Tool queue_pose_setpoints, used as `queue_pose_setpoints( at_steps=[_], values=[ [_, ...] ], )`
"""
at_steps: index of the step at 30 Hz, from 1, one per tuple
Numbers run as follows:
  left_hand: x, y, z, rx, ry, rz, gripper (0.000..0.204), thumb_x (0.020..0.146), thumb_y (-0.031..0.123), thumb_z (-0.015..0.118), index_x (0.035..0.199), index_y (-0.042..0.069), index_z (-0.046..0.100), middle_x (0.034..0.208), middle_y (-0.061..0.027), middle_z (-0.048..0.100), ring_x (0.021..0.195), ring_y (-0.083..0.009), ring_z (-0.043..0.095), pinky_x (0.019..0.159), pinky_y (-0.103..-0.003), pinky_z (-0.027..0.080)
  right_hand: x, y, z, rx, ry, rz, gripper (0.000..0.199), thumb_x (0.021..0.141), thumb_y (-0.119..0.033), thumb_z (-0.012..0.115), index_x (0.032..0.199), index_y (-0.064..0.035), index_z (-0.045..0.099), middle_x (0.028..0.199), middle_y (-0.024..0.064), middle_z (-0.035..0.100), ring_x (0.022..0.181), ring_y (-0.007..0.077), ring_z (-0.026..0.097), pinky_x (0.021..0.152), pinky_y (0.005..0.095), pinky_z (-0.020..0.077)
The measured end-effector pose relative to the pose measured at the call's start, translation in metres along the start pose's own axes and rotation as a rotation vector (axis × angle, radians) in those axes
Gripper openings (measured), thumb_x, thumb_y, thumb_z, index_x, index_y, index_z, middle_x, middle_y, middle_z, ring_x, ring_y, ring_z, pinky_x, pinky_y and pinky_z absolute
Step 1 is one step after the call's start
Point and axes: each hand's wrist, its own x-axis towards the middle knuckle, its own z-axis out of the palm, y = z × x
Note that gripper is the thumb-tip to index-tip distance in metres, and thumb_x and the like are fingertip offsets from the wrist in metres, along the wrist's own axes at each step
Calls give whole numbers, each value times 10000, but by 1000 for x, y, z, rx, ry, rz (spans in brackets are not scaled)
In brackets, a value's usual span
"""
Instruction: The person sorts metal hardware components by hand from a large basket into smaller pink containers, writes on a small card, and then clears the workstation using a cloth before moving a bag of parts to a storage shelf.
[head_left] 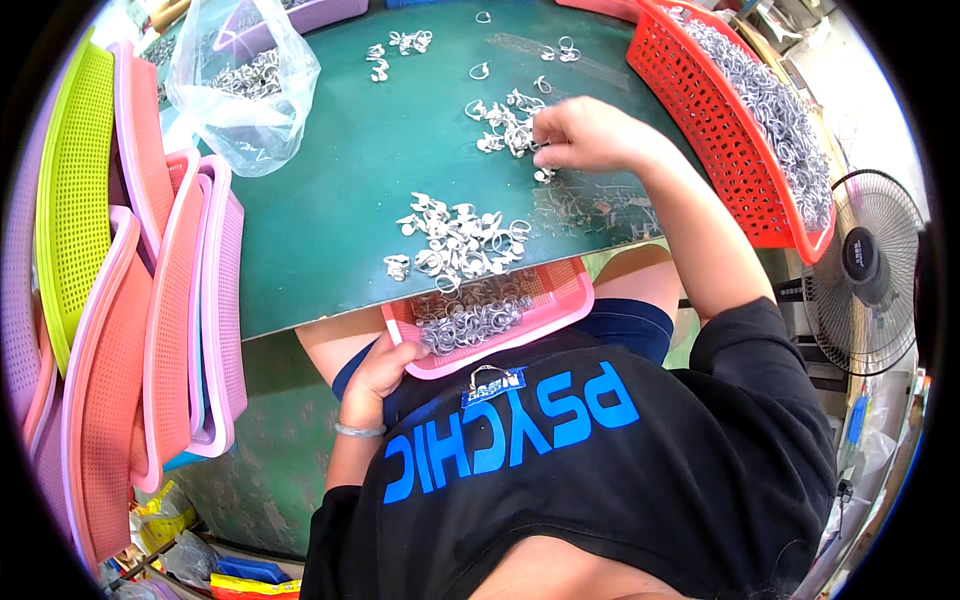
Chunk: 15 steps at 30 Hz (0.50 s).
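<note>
My left hand (380, 370) grips the left end of a pink plastic basket (490, 352) in my lap, its thumb over the rim. The basket sits partly under the table's front edge and holds many silvery rings (480, 322). On the green table, my right hand (585, 135) is curled at the right side of a small pile of pale metal rings (508, 122). Its fingertips are partly hidden, so any piece in them does not show clearly. A larger pile of rings (460, 238) lies by the table's front edge, just above the basket.
A red basket (715, 140) heaped with rings stands at the right edge, with a black fan (862, 255) beyond it. Stacked pink, purple and green baskets (160, 300) crowd the left. A clear plastic bag (255, 120) lies at the back left. Loose rings (480, 71) dot the table (340, 200).
</note>
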Motion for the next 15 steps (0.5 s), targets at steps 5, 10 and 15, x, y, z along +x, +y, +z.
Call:
queue_pose_setpoints(
  at_steps=[5, 10, 15],
  values=[
    [0, 3, 4, 25, 34, -10, 433, 684, 28, 517, 1109, -25, 456, 988, -63, 541, 905, -162, 520, 828, -271, 400, -40, -1, 36, -49, 247, 21, 146, 695, -98, 606, 812, -26, 557, 856, 111, 526, 785, 291, 542, 677, 344, 436],
    [-1, 1, 1, 59, 47, -32, 442, 683, 53, 527, 1105, -47, 445, 992, -69, 539, 901, -158, 522, 809, -272, 411, -56, 11, 55, 271, 343, -220, 133, 690, 7, 559, 819, 1, 523, 809, 106, 511, 714, 248, 531, 650, 299, 433],
    [1, 4, 7, 78, 34, -69, 424, 678, 55, 530, 1084, -42, 454, 968, -64, 537, 879, -154, 524, 789, -274, 419, -53, 15, 66, 298, 515, -52, 219, 705, -48, 590, 911, -6, 527, 790, 113, 521, 695, 230, 531, 636, 289, 436]
  ],
)
